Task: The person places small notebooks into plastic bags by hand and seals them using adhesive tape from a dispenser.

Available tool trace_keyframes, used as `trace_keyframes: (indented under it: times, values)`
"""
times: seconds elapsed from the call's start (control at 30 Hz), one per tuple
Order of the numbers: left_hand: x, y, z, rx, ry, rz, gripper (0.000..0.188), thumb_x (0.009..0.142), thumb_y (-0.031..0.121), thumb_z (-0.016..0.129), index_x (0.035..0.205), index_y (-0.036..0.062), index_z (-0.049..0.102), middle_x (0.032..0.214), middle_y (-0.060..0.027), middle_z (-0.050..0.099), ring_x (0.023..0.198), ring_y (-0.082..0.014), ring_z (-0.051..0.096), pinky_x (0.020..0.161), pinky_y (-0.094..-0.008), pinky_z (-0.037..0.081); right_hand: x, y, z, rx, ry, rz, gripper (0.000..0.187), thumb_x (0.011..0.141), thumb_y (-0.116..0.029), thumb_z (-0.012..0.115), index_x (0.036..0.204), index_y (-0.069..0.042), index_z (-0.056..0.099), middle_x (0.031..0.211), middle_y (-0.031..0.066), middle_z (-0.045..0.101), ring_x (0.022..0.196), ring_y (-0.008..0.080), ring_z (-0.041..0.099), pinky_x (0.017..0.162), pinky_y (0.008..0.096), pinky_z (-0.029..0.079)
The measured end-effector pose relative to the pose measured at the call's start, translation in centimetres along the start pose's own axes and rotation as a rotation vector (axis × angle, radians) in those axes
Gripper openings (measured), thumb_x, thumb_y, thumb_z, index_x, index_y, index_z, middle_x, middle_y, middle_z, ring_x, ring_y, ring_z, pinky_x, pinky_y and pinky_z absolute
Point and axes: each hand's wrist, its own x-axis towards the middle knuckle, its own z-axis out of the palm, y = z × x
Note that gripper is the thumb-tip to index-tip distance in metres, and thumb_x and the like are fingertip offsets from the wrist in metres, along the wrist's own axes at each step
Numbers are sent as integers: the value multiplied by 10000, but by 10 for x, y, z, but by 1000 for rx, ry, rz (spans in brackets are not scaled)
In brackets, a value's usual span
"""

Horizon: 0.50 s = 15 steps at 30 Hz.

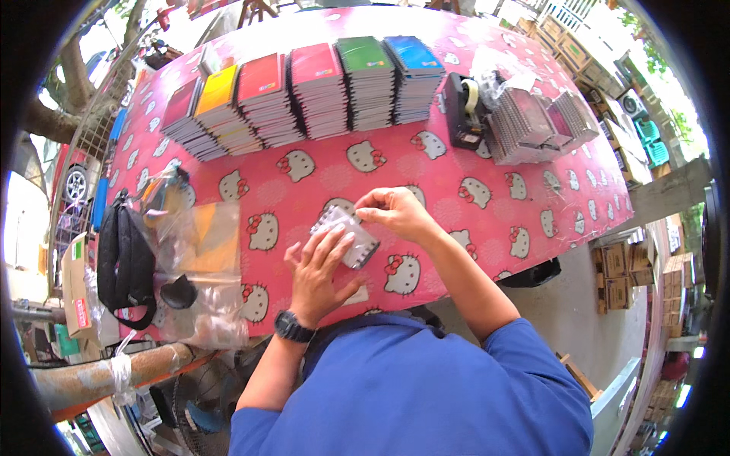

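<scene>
A small spiral notebook (363,249) with a pale, shiny surface lies tilted on the pink table, its coil edge partly showing. My left hand (319,266) lies over its left part, fingers stretched out and thumb apart, touching its top. At the notebook's upper right edge, my right hand (391,211) pinches thumb and fingertips together. What sits between those fingertips is too small to make out. A small white piece (355,295) shows beside my left thumb, partly covered. A dark watch (293,327) is on my left wrist.
Stacked spiral notebooks (318,87) in several colours line the far side. A black tape dispenser (464,114) stands right of them, beside smaller wrapped notebook stacks (525,125). At left lie clear plastic bags (209,251) and a black bag (125,258). A rusty pipe (114,378) runs along the lower left.
</scene>
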Motion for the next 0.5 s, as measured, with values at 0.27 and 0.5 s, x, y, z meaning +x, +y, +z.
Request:
trace_keyframes:
  times: [0.27,0.5]
  values:
    - [7,9,-4,-22,-32,-58,718,614,498,728,1243,220,519,1281,14,445,1218,-195,350,954,-440,228,59,64,-257,-611,1177,64,262,823,-243,610,934,-12,669,922,186,662,918,314,619,850,396,459]
    - [2,10,-6,-2,-73,-135,706,624,455,742,1259,250,511,1348,25,421,1292,-193,306,1040,-477,159,81,76,-255,-809,1048,-48,242,765,-295,686,812,-58,696,664,85,663,666,209,622,827,407,387]
